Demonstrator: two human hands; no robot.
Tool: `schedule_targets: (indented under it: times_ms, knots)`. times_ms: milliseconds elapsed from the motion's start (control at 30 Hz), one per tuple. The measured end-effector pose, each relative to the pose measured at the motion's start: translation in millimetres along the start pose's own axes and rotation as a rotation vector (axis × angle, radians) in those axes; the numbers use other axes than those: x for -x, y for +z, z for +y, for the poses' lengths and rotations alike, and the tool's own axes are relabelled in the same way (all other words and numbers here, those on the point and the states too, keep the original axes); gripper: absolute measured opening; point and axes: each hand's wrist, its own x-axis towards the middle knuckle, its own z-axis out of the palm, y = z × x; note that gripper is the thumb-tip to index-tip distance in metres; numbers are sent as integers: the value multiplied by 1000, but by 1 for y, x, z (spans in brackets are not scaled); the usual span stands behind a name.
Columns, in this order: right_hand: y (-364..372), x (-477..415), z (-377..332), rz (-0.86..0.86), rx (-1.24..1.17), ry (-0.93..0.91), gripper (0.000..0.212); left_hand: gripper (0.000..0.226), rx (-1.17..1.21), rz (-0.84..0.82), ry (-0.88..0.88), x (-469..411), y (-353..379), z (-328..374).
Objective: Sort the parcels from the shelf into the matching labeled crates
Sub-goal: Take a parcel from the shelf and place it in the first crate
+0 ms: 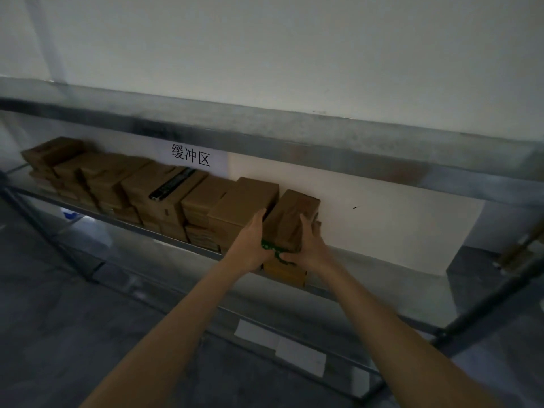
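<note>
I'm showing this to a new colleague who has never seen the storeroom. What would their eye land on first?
The left hand and right hand grip a brown parcel at the right end of the row of cardboard parcels on the metal shelf. Above the row, a white sign with black characters stands out on the wall.

Free room on the right, packed solid on the left.
Bare stretch of grey metal shelf [382,290] right of the end brown paper-wrapped parcel [294,219]; leftward, blocked by a tight row of stacked brown cardboard boxes [164,198]; overhead, capped by a grey metal beam [265,136]; behind, closed by a white wall panel [382,225].
</note>
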Motion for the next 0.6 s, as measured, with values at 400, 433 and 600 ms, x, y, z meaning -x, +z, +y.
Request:
schedule_targets:
  times_ms: [400, 433, 600]
  knots:
    - [-16, -35, 38, -69, -51, -109, 120, 118, 2, -93, -197, -41, 29, -4]
    - [-16, -36, 37, -70, -52, -110, 120, 116, 28, -102, -209, -47, 31, -4]
    - [-14, -39, 39, -27, -53, -78, 122, 115, 58, -148, -239, -70, 33, -4]
